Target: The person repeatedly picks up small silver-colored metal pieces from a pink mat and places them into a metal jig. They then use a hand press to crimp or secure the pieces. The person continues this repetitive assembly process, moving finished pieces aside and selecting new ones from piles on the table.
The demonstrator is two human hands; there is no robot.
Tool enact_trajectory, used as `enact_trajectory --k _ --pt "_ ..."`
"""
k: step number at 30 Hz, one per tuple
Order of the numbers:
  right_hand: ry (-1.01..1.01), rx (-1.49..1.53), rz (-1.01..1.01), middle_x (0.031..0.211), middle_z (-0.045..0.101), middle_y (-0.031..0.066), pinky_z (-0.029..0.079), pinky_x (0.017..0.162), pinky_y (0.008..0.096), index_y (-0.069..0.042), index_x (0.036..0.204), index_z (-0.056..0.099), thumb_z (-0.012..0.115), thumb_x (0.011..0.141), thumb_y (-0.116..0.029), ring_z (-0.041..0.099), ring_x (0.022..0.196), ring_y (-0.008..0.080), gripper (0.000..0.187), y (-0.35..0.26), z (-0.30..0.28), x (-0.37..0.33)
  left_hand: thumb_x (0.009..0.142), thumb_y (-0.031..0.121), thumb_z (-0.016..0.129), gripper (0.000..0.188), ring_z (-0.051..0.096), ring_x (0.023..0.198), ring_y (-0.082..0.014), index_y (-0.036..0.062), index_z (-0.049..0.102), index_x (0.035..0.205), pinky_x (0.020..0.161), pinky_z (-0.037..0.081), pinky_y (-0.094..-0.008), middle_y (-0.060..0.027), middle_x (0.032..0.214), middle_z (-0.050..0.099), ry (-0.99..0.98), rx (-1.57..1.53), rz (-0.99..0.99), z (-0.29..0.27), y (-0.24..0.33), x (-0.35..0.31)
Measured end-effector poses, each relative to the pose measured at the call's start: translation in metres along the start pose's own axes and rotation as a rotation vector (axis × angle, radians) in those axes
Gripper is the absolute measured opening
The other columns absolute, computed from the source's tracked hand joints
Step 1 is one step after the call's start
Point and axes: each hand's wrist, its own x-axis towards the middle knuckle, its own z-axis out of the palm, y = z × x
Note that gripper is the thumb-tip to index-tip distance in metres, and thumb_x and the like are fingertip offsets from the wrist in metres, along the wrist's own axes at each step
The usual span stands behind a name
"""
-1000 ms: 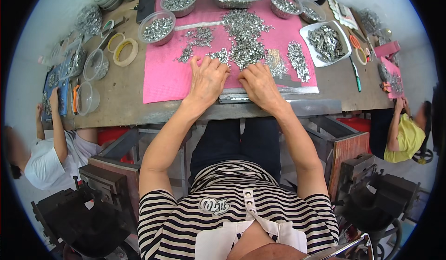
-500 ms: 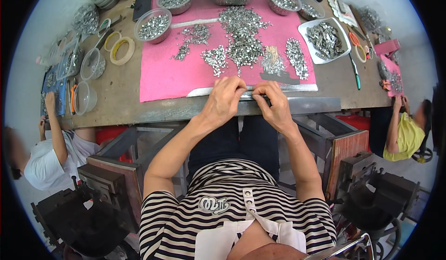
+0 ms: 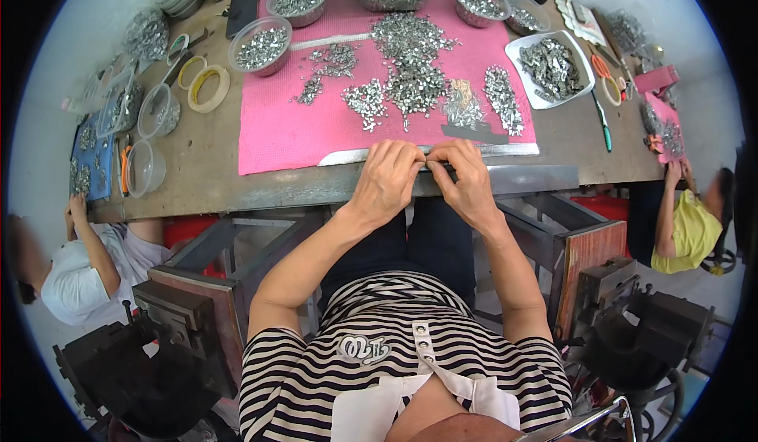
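Both hands meet over the front edge of the table, fingertips nearly touching. My left hand (image 3: 387, 175) is closed in a pinch, and my right hand (image 3: 464, 175) pinches close beside it. Whatever lies between the fingers is too small and covered to name. Just beyond them is a silvery strip (image 3: 505, 149) along the near edge of a pink mat (image 3: 276, 138). Small shiny metal pieces lie on the mat in loose piles, among them a large central heap (image 3: 414, 83), a small pile (image 3: 365, 103) and a long one (image 3: 504, 99).
Tubs of metal pieces (image 3: 263, 49) stand at the back, with a white tray (image 3: 550, 71) at right. Tape rolls (image 3: 209, 88) lie left; scissors (image 3: 606, 79) and a green-handled tool (image 3: 607, 136) lie right. Co-workers sit at left (image 3: 83, 276) and right (image 3: 688, 233).
My left hand has drawn slightly nearer to me and its fingertips now sit closer to the right hand's. The left co-worker's raised hand has come down to the table edge.
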Motion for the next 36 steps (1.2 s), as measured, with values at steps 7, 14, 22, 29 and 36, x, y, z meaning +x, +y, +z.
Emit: enact_trajectory --k 7,14,22,29,36 --pt "0.090 -0.074 -0.070 0.098 0.069 0.0082 0.044 0.084 0.0395 -0.003 0.096 0.067 0.076 0.083 0.001 0.063 0.092 0.0278 0.016 -0.001 0.007 -0.005 0.085 -0.003 0.073 0.020 0.065 0.093 -0.0330 -0.0004 0.063 0.102 0.086 0.051 -0.0433 -0.0133 0.101 0.067 0.022 0.001 -0.012 0.003 0.005 -0.004" --pt "0.162 -0.151 -0.155 0.096 0.067 0.0073 0.044 0.083 0.0404 -0.004 0.096 0.067 0.076 0.081 0.001 0.062 0.089 0.0267 0.018 0.000 0.014 -0.006 0.087 0.001 0.075 0.019 0.068 0.102 -0.0318 0.0013 0.065 0.104 0.102 0.048 -0.0516 -0.0126 0.112 0.071 0.053 0.079 0.065 0.002 0.001 -0.010" --pt "0.190 -0.271 -0.279 0.096 0.066 0.0079 0.046 0.084 0.0422 -0.003 0.099 0.065 0.075 0.081 0.000 0.062 0.089 0.0269 0.021 0.006 0.019 -0.005 0.091 0.004 0.073 0.037 0.066 0.112 -0.0288 0.0025 0.059 0.125 0.112 0.040 -0.0554 -0.0078 0.118 0.072 0.141 0.055 -0.027 0.015 -0.001 -0.028" --pt "0.063 -0.166 -0.335 0.096 0.066 0.0090 0.047 0.083 0.0417 -0.003 0.099 0.065 0.074 0.083 0.002 0.063 0.090 0.0279 0.019 0.011 0.004 0.004 0.090 0.003 0.075 0.037 0.066 0.110 -0.0271 0.0024 0.058 0.123 0.112 0.040 -0.0541 -0.0060 0.116 0.072 0.152 0.015 -0.028 0.016 -0.003 -0.028" --pt "0.028 -0.067 -0.288 0.096 0.067 0.0103 0.048 0.081 0.0408 -0.002 0.098 0.065 0.075 0.083 0.003 0.064 0.090 0.0290 0.019 0.013 0.001 0.005 0.089 0.002 0.076 0.030 0.069 0.111 -0.0271 0.0057 0.055 0.111 0.112 0.039 -0.0537 -0.0093 0.122 0.074 0.150 0.003 -0.047 0.015 -0.001 -0.028"
